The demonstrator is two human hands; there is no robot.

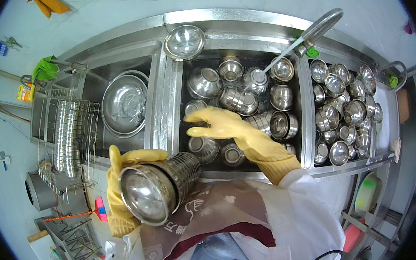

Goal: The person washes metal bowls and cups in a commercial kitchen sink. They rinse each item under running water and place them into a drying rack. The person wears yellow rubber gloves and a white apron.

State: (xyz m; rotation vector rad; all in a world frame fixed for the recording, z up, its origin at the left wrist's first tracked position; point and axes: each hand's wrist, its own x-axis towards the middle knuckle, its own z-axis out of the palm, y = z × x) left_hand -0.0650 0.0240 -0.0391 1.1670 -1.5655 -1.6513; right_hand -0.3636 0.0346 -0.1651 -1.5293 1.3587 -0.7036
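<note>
My left hand (123,182), in a yellow rubber glove, holds a long stack of nested stainless steel bowls (154,190) against the apron, with the open side of the end bowl facing up. My right hand (216,123), gloved the same way, reaches over the middle sink (181,102), its thumb and fingers apart. Beneath its fingertips lies a steel bowl (195,107), partly hidden; whether they touch cannot be told. Many steel bowls (204,82) lie about in this sink, some nested. Water runs from a curved faucet (323,25) onto an upturned bowl (257,79).
More bowls (355,111) fill the right sink. The left sink holds large round basins (125,104). A wire rack (94,121) with a row of stacked bowls (69,138) stands at the left. One shallow bowl (184,43) rests on the sink's back ledge.
</note>
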